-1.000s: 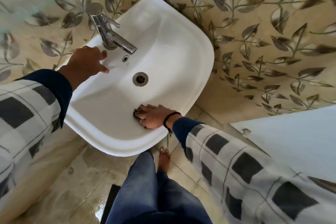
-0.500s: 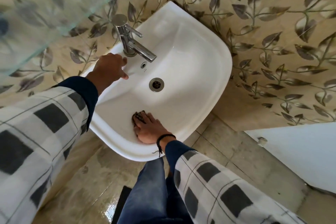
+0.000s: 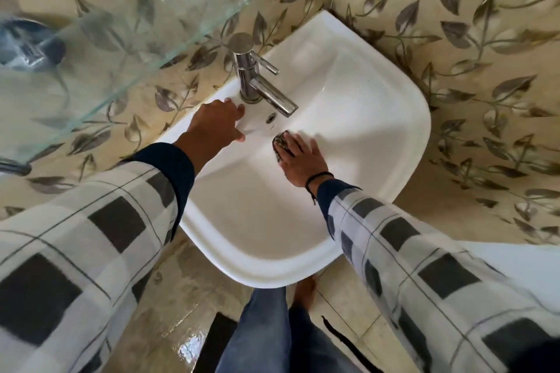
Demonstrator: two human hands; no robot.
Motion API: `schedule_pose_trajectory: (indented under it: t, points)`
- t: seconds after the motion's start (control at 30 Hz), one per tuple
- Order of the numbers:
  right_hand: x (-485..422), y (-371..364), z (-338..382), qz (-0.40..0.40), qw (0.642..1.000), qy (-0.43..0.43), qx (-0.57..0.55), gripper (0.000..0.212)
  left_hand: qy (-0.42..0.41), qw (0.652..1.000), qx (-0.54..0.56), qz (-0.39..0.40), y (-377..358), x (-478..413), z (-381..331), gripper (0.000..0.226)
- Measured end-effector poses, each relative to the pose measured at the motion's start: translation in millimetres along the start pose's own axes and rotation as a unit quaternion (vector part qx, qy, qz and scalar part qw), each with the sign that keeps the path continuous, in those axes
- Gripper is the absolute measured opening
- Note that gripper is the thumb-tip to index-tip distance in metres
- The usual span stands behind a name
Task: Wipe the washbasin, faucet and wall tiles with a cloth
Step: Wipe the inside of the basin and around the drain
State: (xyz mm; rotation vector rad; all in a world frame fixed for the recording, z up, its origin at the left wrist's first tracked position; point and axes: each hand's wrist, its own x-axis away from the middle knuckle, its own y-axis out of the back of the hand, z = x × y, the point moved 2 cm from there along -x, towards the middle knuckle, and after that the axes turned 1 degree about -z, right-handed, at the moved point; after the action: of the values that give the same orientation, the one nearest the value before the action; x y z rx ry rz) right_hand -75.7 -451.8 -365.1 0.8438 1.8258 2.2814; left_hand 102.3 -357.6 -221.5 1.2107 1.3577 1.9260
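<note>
Right hand (image 3: 301, 160): laid flat in the bowl of the washbasin (image 3: 378, 118), palm down, fingers spread forward and pressing the cloth beneath them – a press, not a fist.
Cloth (image 3: 279, 142): a small dark wad; only its forward end shows past the fingertips. It lies on the back slope of the bowl, over or just beside where a drain would sit – no drain can be seen.
Left hand (image 3: 216, 127): resting on the rear ledge of the washbasin, fingers loosely curled, holding nothing; its fingertips lie just beside the base of the faucet.
Faucet (image 3: 260, 85): a chrome column standing upright on the rear ledge, with a thin lever and a thicker spout. The spout's long axis slants forward and toward the right, and its tip hangs over the bowl near the cloth but apart from it.
Deciding relation: the faucet lies ahead of and slightly left of the cloth hand. The empty left hand is nearer the base; the cloth hand is nearer the spout tip.
Wall tiles (image 3: 454, 39): leaf-patterned, meeting the washbasin behind and on the right; farther from the cloth than the faucet is.
Glass shelf (image 3: 151, 9): overhangs the left rear, above the left arm.
Judged step: bowl under wiping; faucet and wall tiles likely not yet reached.
</note>
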Motion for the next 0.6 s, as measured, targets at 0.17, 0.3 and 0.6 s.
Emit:
schedule_pose_trajectory:
  t: [0.17, 0.3, 0.6]
  points:
    - [-3, 0, 19, -0.023, 0.994, -0.069, -0.076, 0.059, -0.007, 1.000, -0.017, 0.001, 3, 0, -2, 0.070]
    - [30, -13, 66, 0.008, 0.992, 0.024, -0.125, 0.056, -0.013, 0.999, -0.030, 0.000, 6, 0, -4, 0.067]
    - [35, 2, -53, 0.005, 0.999, -0.029, 0.019, 0.061, 0.006, 1.000, 0.007, -0.008, 1, 0, -2, 0.070]
